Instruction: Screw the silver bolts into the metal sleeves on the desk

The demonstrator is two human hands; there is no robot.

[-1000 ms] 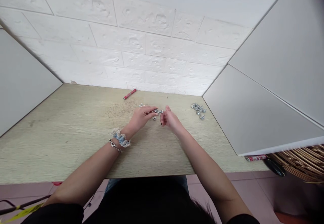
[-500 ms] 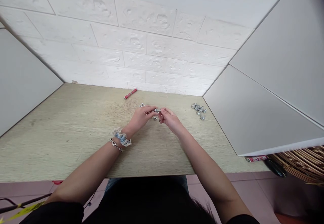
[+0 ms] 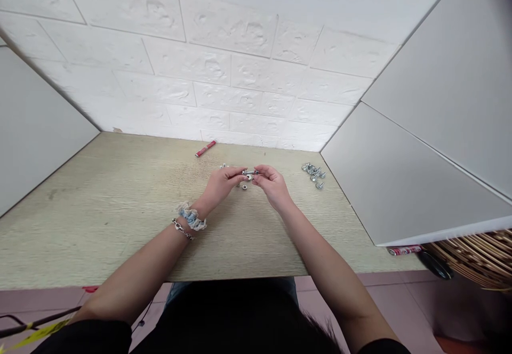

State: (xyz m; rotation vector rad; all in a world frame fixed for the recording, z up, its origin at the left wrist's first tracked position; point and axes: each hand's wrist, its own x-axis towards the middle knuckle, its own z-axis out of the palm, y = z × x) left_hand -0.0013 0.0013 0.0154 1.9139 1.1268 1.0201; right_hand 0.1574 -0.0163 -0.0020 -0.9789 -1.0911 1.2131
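Observation:
A small silver bolt (image 3: 250, 173) lies level between my two hands. My left hand (image 3: 221, 184) pinches its left end between thumb and fingers. At the bolt's right end, my right hand (image 3: 274, 186) has thumb and fingers closed around it; a small dark piece there may be a nut, too small to be sure. Just below the bolt, a pale round washer-like piece (image 3: 249, 177) shows between the thumbs. On the table under my hands lies a loose nut (image 3: 244, 187). More small metal pieces (image 3: 224, 166) lie behind my left hand, partly hidden by it.
A pile of assembled bolts with wide washers (image 3: 314, 171) lies on the table (image 3: 120, 210) to the right. A red marker-like tube (image 3: 205, 149) rests near the white brick wall (image 3: 248, 77). Grey panels (image 3: 416, 167) flank both sides. A wicker basket (image 3: 480, 258) stands at lower right.
My right hand has turned and shifted slightly right, its lower fingers no longer curled below. More of the bolt now shows between my hands. My left hand stays nearly still.

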